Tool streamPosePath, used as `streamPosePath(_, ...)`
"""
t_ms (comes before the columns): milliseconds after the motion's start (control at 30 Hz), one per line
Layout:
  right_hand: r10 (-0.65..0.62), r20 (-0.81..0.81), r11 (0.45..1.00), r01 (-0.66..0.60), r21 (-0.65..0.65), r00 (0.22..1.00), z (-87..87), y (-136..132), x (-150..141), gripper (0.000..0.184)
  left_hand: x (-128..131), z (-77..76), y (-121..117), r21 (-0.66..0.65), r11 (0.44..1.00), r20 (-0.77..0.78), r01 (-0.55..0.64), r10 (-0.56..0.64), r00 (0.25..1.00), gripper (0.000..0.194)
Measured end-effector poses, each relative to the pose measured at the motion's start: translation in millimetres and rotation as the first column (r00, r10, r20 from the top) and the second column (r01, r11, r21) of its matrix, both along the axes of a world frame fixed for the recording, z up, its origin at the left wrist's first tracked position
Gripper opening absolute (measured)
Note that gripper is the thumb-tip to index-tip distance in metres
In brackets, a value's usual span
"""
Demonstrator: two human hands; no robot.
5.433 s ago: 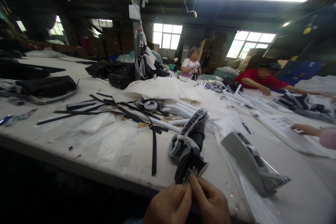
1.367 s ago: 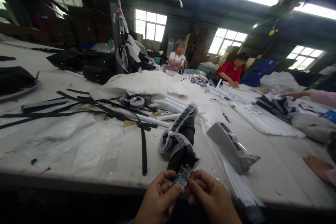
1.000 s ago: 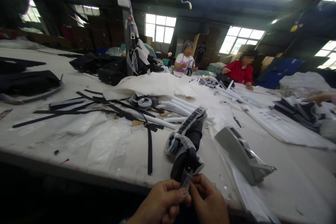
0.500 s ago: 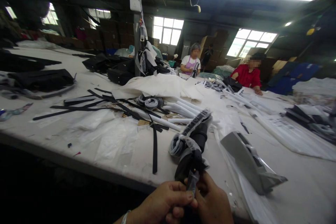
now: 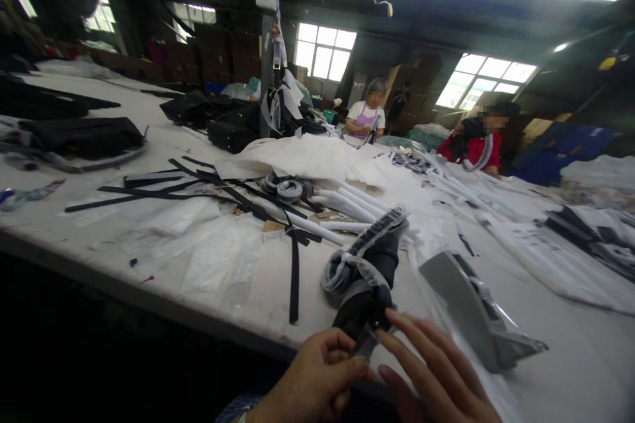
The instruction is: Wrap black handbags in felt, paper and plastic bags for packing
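Bare table [image 5: 313,291] borders the black bundle [image 5: 384,258] near the front edge; left hand [image 5: 322,373] pinches clear film [image 5: 366,344] — right hand's [image 5: 436,367] fingers, curled earlier, now spread wide.

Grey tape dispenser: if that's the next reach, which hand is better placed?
Right, I'd judge. The right hand is nearer the grey tape dispenser, its fingers extended; the left hand is farther off and pinches a clear strip.
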State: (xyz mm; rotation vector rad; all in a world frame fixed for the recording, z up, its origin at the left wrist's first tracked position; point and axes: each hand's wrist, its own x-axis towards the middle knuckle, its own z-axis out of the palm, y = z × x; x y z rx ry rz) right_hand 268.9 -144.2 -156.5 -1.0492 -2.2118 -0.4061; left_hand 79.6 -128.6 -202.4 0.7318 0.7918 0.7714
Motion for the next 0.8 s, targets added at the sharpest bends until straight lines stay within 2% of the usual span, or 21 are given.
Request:
streamPosePath(33, 0.020, 0.106, 1.000, -0.022, 0.020, 0.994, 10.9, 9.5, -1.9, 0.035, 1.9, 0.1, -0.6, 0.013, 1.000, -0.009, -0.014, 0.014, 1.000, 0.047)
streamPosePath(67, 0.035, 0.179, 0.999, -0.033, -0.012, 0.983, 21.5, 19.6, -5.6, 0.035, 3.4, -0.1, -1.2, 0.029, 0.999, -0.017, -0.023, 0.024, 1.000, 0.047)
streamPosePath(133, 0.090, 0.272, 0.981, -0.038, -0.192, 0.958, 39.5, 38.4, -16.3, 0.026, 5.7, -0.9, -2.3, 0.068, 0.997, -0.029, -0.039, 0.041, 0.999, 0.047)
streamPosePath(233, 0.202, 0.351, 0.876, -0.009, -0.482, 0.914, 56.2, 58.2, -33.5, 0.015, 7.3, -1.0, -3.4, 0.099, 0.993, -0.036, -0.058, 0.062, 0.997, 0.045)
streamPosePath(367, 0.265, 0.353, 0.763, 0.028, -0.645, 0.898, 66.3, 70.9, -48.5, 0.008, 7.5, 2.6, -4.0, 0.079, 0.992, -0.029, -0.098, 0.100, 0.995, 0.046)
streamPosePath(467, 0.316, 0.266, 0.708, -0.040, -0.705, 0.911, 70.1, 74.9, -49.9, 0.010, 5.5, 4.5, -4.1, 0.068, 0.993, -0.022, -0.099, 0.101, 0.995, 0.051)
streamPosePath(533, 0.360, 0.207, 0.705, -0.120, -0.699, 0.910, 70.7, 75.8, -43.9, 0.009, 3.2, 4.3, -3.9, 0.054, 0.995, -0.016, -0.080, 0.081, 0.997, 0.053)
streamPosePath(667, 0.459, 0.177, 0.765, -0.286, -0.577, 0.871, 67.7, 73.9, -19.6, 0.011, -0.3, 2.8, -3.0, 0.028, 0.998, -0.018, -0.050, 0.051, 0.999, 0.049)
streamPosePath(733, 0.447, 0.186, 0.812, -0.311, -0.493, 0.875, 65.4, 71.8, -8.4, 0.009, -0.1, 3.0, -2.8, 0.028, 0.998, -0.021, -0.048, 0.049, 0.999, 0.047)
streamPosePath(800, 0.400, 0.213, 0.853, -0.277, -0.443, 0.891, 63.5, 70.0, -2.9, 0.024, 1.1, 3.3, -3.1, 0.031, 0.998, -0.028, -0.058, 0.059, 0.998, 0.047)
